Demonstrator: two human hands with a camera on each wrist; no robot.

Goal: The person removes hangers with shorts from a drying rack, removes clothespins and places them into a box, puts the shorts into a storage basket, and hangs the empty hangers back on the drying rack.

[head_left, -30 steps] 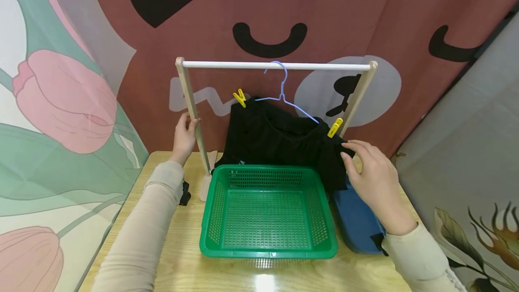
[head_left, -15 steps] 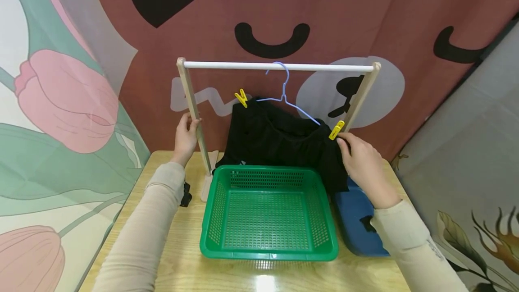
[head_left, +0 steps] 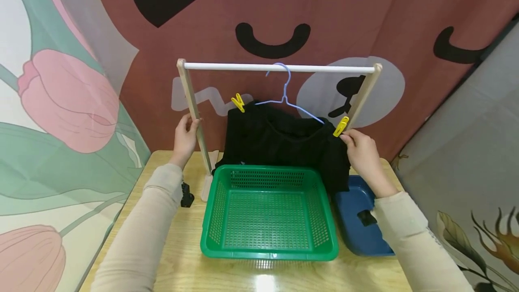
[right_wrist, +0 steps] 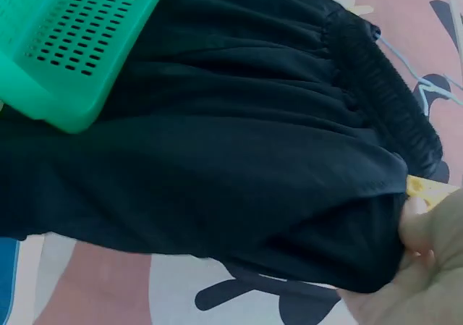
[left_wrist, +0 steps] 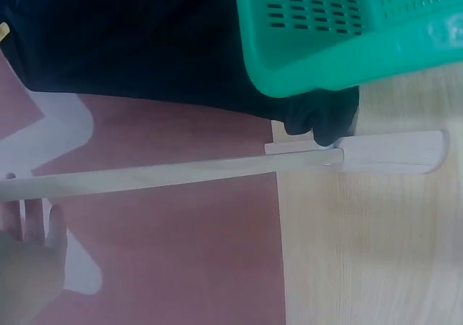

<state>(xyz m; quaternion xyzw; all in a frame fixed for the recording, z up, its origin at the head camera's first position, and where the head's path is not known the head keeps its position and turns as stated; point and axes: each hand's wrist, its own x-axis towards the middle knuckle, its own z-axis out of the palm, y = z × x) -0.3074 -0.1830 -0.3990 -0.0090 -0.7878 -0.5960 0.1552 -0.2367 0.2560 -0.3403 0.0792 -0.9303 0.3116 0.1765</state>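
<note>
1. While it hung below the blue hanger (head_left: 285,98), the black garment (head_left: 279,143) had its long axis running nearly nine to three o'clock, dipping slightly toward three.
2. The right hand (head_left: 363,153) was the nearer, pinching the garment's corner at three o'clock between thumb and fingers.
3. The yellow clip (head_left: 341,126) at that end sat at about twelve o'clock from those fingertips, just beside them; whether they touched it, I couldn't tell.
4. Well apart at nine o'clock, the left hand (head_left: 186,138) gripped the left upright (head_left: 189,93).
5. The green basket (head_left: 231,253) lay at six o'clock.
</note>
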